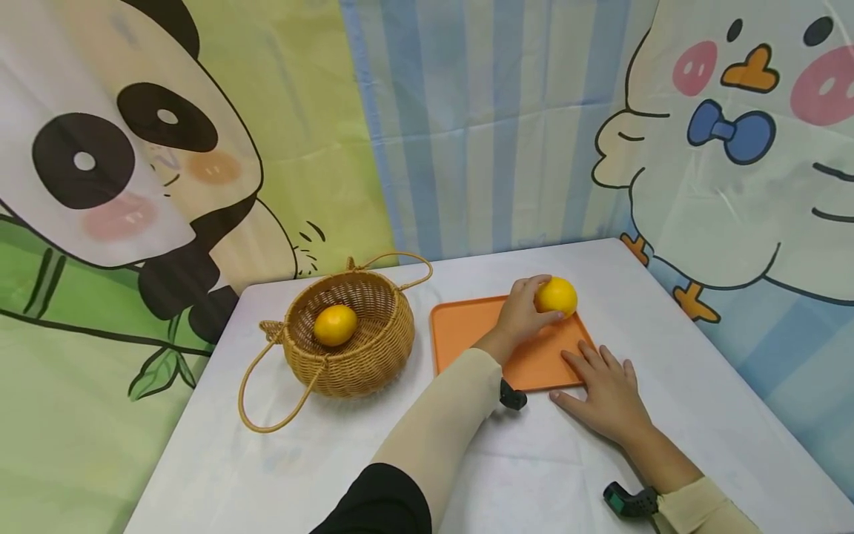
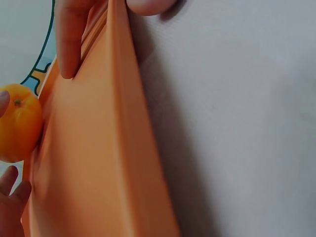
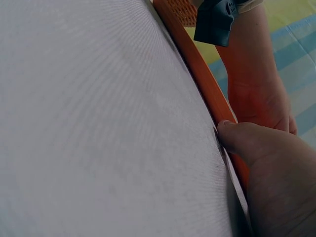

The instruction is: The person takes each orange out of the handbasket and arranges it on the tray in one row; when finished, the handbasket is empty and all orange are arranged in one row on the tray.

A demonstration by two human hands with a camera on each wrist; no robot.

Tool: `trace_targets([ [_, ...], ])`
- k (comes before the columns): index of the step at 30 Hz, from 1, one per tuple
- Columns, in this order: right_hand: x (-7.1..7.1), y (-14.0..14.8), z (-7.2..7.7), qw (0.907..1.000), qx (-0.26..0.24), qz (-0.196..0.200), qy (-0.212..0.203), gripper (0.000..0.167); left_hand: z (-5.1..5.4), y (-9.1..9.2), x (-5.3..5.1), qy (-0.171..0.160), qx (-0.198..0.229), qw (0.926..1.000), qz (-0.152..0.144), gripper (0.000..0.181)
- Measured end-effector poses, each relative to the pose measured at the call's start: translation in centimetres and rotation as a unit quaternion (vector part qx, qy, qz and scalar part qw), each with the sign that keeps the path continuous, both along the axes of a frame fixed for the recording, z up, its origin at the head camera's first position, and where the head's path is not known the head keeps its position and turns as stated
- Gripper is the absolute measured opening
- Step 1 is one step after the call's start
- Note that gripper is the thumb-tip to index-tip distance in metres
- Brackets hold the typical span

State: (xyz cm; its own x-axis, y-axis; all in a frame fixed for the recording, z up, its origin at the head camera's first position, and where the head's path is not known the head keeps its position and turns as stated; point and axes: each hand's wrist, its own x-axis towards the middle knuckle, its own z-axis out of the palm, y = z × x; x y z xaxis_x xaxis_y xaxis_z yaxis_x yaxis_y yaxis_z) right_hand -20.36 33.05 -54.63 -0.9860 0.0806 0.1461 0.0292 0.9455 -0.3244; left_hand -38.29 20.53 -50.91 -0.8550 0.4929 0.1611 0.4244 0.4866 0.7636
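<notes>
An orange (image 1: 557, 297) is at the far right corner of the orange-coloured tray (image 1: 467, 334). My left hand (image 1: 523, 313) holds it from the near left side, thumb and fingers around it. In the left wrist view the same orange (image 2: 19, 123) shows a small green stem end, with fingertips on both sides of it. My right hand (image 1: 610, 397) rests at the tray's near right corner, fingers spread over the rim. In the right wrist view its thumb (image 3: 242, 136) touches the outside of the tray's edge (image 3: 197, 69).
A round wicker basket (image 1: 367, 371) with looped handles stands left of the tray. Another yellow-orange fruit (image 1: 336, 325) lies inside it. The table (image 1: 280, 482) has a white cloth. Cartoon-printed curtains (image 1: 480, 133) hang behind and on both sides.
</notes>
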Motion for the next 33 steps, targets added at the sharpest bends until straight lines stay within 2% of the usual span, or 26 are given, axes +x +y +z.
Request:
trace_targets([
  [17, -0.1, -0.1, 0.2, 0.9999, 0.004, -0.006, -0.012, 0.095, 2.1, -1.4, -1.0, 0.032, -0.008, 0.9995, 0.0, 0.075],
  [27, -0.2, -0.1, 0.2, 0.9998, -0.007, -0.004, -0.019, 0.096, 4.9, -2.5, -1.4, 0.042, -0.008, 0.9991, -0.008, 0.077],
  [33, -0.1, -0.1, 0.1, 0.9998, -0.006, 0.0, -0.019, 0.098, 6.8, -3.5, -1.3, 0.061, -0.019, 0.9976, -0.026, 0.077],
])
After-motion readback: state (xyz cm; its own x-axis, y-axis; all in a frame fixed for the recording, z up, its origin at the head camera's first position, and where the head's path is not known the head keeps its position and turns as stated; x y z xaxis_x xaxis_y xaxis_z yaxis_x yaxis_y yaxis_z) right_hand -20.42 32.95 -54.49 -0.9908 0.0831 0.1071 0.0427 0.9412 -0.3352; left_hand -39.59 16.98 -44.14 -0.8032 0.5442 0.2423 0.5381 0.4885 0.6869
